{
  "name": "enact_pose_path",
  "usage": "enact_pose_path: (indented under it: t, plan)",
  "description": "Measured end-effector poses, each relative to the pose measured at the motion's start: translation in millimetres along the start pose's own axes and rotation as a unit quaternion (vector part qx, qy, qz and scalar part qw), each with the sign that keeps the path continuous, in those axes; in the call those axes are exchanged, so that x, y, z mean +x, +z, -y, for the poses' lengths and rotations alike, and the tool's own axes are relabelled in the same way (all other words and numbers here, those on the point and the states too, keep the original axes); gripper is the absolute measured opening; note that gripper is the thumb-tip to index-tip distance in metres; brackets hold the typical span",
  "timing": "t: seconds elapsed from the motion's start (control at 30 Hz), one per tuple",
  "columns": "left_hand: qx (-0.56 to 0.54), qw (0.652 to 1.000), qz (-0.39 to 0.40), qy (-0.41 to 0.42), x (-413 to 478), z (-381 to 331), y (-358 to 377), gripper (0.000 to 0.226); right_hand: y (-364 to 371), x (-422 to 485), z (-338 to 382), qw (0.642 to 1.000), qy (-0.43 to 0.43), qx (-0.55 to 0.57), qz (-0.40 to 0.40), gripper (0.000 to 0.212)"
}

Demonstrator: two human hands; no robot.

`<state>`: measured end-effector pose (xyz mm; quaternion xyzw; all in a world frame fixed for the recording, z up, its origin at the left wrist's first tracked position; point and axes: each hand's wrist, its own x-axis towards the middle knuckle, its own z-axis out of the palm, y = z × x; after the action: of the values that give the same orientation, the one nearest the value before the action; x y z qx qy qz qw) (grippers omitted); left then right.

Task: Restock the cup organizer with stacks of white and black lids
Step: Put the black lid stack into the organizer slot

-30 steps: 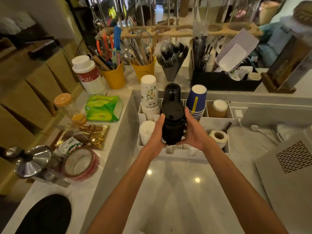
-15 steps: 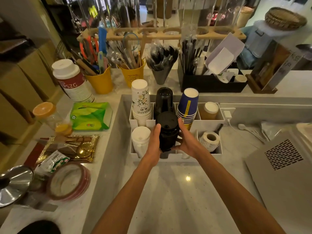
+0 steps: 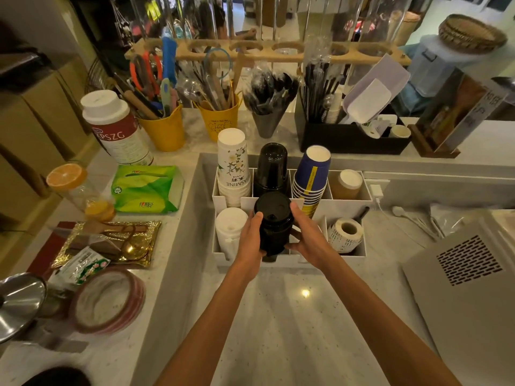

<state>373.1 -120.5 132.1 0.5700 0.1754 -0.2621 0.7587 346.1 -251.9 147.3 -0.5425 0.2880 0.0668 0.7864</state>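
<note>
The black lid stack (image 3: 273,221) sits partly down in the cup organizer's (image 3: 345,204) front middle slot, white lids (image 3: 231,227) at its 9 o'clock, gripped by the curled fingers (image 3: 296,214) of my left hand (image 3: 250,240) and right hand (image 3: 309,238), so I judge I'm seating it and must next lower it straight and release.

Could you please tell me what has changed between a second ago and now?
The stack of black lids, gripped between the left hand and the right hand, has gone down into the cup organizer's front middle compartment. Both hands still hold it; nothing was let go. The white lids beside it and the cup stacks behind stayed put.
</note>
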Motion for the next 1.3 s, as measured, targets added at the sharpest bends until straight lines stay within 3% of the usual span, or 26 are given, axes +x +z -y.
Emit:
enact_pose_path:
  t: [0.3,0.73,0.83,1.0,1.17,1.3]
  plan:
    - [0.033,0.998,-0.028,0.037,-7.4,-1.4,1.1,0.041,0.7,7.8,-8.0,0.999,-0.001,-0.012,-0.043,0.057]
    - [0.076,0.989,-0.1,0.083,-3.3,1.6,9.2,0.04,7.0,9.3,-11.7,0.991,-0.032,-0.087,-0.093,0.036]
    - [0.073,0.99,-0.103,0.069,-0.5,1.0,11.0,0.042,8.2,10.1,-6.7,0.985,-0.038,-0.129,-0.111,0.044]
    - [0.097,0.985,-0.119,0.077,0.6,-2.1,13.4,0.04,7.3,10.4,-1.9,0.989,-0.004,-0.103,-0.109,0.047]
    - [0.21,0.962,-0.075,0.157,-17.9,-10.5,12.4,0.052,5.0,5.3,-8.0,0.983,-0.041,-0.147,-0.101,0.046]
    - [0.29,0.9,-0.121,0.302,-30.3,-29.7,-15.5,0.036,0.7,-3.5,-13.7,0.943,-0.119,-0.291,-0.112,0.05]
